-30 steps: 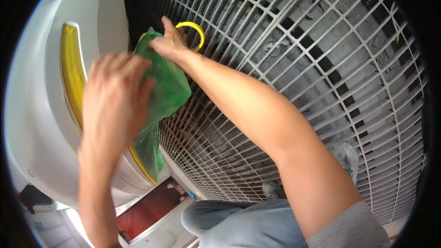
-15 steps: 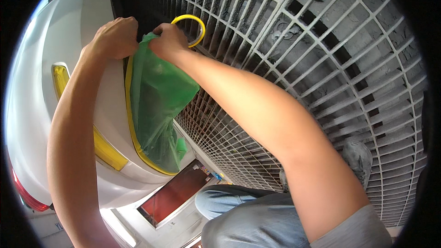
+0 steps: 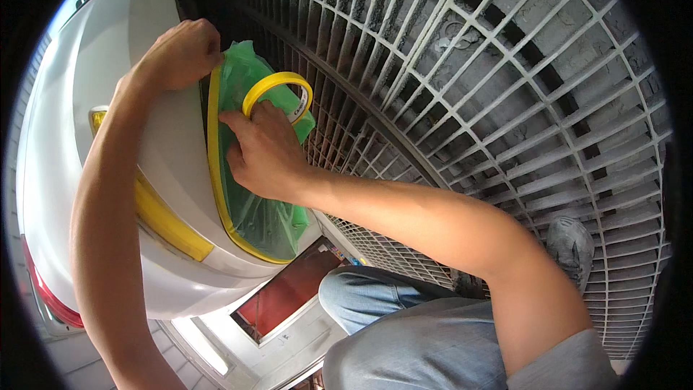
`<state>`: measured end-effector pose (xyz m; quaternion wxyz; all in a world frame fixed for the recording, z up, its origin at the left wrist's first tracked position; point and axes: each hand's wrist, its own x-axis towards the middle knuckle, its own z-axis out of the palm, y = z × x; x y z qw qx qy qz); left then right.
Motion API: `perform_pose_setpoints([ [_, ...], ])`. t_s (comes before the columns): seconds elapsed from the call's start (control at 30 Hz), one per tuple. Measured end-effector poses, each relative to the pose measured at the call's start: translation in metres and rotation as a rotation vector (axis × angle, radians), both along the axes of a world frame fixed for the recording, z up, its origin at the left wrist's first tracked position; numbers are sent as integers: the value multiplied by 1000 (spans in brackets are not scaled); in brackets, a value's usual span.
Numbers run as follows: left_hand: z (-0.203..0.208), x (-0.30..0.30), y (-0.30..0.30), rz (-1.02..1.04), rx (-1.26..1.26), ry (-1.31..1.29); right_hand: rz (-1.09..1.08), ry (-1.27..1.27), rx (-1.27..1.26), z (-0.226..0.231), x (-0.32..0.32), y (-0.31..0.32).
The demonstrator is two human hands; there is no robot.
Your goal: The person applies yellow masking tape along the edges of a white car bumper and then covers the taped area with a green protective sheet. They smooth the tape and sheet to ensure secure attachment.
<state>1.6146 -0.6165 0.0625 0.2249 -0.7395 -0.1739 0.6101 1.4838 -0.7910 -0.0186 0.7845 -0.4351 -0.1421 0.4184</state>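
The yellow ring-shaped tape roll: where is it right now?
Head view, upper centre-left: the yellow ring-shaped tape roll sits at the right hand fingertips, against green plastic film on the white panel.

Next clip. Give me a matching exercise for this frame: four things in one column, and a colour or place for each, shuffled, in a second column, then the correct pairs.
Things:
1. roll of tape
2. plastic film
3. left hand
4. floor grating

Descriptions:
A. green, covering an opening in the white panel
B. grey, under the person's shoe
C. yellow, at the right hand
D. at the top edge of the yellow tape line

Pairs: 1-C, 2-A, 3-D, 4-B
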Motion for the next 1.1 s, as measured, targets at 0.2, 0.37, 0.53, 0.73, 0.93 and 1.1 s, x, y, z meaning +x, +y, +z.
perform_pose_setpoints([
  [0.2,-4,-10,-5,-114,81,185,49,1,-42,5,-4,-2],
  [0.37,-6,-12,-1,-123,75,235,34,30,-12,10,-1,-3],
  [0.53,-5,-14,-2,-182,71,230,106,11,6,17,3,1],
  [0.73,-12,-9,-3,-178,192,237,272,99,49,15,7,-8],
  [0.93,-29,-4,8,-187,375,227,184,74,-33,0,19,-22],
  [1.1,-31,-7,10,-211,455,212,367,571,217,-22,39,-21],
])
